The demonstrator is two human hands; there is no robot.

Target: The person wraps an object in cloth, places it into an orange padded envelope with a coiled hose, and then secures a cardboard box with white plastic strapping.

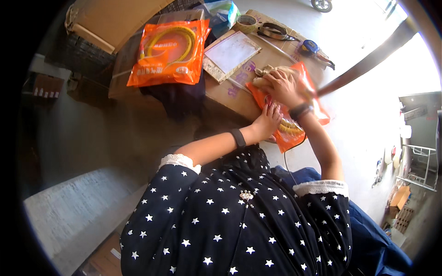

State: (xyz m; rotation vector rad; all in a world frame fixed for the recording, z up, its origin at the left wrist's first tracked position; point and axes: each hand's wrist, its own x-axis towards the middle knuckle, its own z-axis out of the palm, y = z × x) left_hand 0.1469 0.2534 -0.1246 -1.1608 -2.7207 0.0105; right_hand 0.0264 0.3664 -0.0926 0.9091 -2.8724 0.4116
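An orange plastic bag [292,136] with a coiled yellow hose [290,126] showing through its clear part lies at the near right corner of a cardboard box. My left hand [268,122] rests on the bag's left side with its fingers stretched out flat. Farther up the same bag, my right hand [284,87] is closed on a crumpled beige cloth [263,79] and presses it against the plastic. The palm side of both hands is hidden.
On the cardboard box [239,102] lie a second orange bag with a yellow hose [168,55], a pale board [231,53], tape rolls [246,23] and a blue tape measure [309,47]. A blurred brown strap [368,60] crosses the right side. A white rack [421,165] stands far right.
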